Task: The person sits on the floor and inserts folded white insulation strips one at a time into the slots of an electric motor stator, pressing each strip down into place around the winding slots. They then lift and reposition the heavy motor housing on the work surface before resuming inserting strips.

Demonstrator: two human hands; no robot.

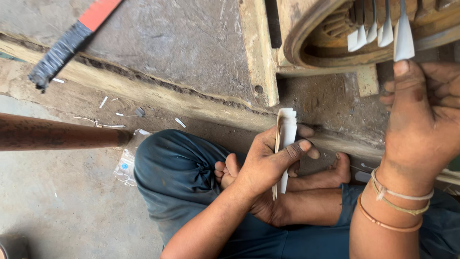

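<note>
Presently, left hand: the left hand [266,163] is closed in a firm grip around a bundle of white paper strips [285,144], held upright above the crossed legs
Right hand: the right hand [424,115] is raised, thumb and fingers pinching the lower end of a single white strip [403,36] standing in the slotted metal core [335,29]
Inserted strips: three further white strips [371,33] protrude from neighbouring slots, just beside the held one
Wrist: thread and copper-coloured bands [397,206] on the right wrist
Surroundings: black-and-red tool handle [72,41] upper left; brown pipe [57,133] at left; paper scraps [110,115] on the floor
</note>
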